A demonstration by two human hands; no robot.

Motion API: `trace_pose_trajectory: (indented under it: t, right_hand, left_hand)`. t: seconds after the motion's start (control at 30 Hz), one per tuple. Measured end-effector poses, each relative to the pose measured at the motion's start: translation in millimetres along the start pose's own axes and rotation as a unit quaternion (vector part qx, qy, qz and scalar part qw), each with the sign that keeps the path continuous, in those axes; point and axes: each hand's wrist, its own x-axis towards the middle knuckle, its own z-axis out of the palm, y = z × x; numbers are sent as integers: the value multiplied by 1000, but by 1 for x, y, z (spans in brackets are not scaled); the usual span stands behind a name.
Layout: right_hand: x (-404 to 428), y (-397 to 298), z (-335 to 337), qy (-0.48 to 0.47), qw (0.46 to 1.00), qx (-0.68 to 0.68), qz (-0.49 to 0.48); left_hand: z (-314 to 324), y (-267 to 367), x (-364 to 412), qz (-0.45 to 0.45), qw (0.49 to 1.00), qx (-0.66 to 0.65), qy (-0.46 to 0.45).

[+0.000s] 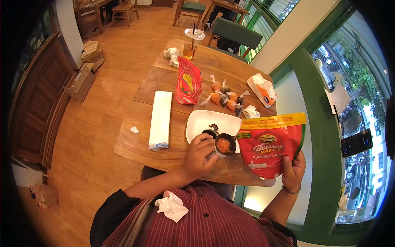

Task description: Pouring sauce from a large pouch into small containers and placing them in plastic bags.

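My left hand (202,154) grips a small black cup (232,148) over the near side of the white plate (193,123). Orange-red sauce (223,144) lies in the cup, and a bit of clear plastic shows by my thumb. Behind my fingers is another dark round piece (209,132), partly hidden, beside a dark smear (213,126) on the plate. My right hand (292,169) holds a red chili sauce pouch (268,148) by its lower right edge. The pouch leans towards the cup, its yellow top band upward; whether it is cut open I cannot tell.
Beyond the plate sit several small tied plastic bags (231,105) of orange and dark sauce. A second red pouch (189,81), a white plastic pack (160,120), a tissue pack (261,89), crumpled tissues (251,111) and a drink cup (189,51) share the wooden table (145,89).
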Motion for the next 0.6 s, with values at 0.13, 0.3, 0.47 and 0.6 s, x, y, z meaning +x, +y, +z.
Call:
trace_pose_trajectory:
  t: [0.13, 0.3, 0.47, 0.6]
  right_hand:
    - [-9, 47, -7, 109, 981, 157, -20]
    - [2, 88, 0, 186, 930, 312, -59]
    - [28, 129, -15, 177, 920, 346, -57]
    - [57, 171, -23, 225, 903, 363, -47]
  left_hand:
    - [1, 1, 2, 16, 1000, -12, -7]
    - [0, 2, 2, 19, 999, -20, -25]
    - [2, 6, 2, 6, 1000, 1, -20]
    - [5, 11, 4, -12, 1000, -3, -10]
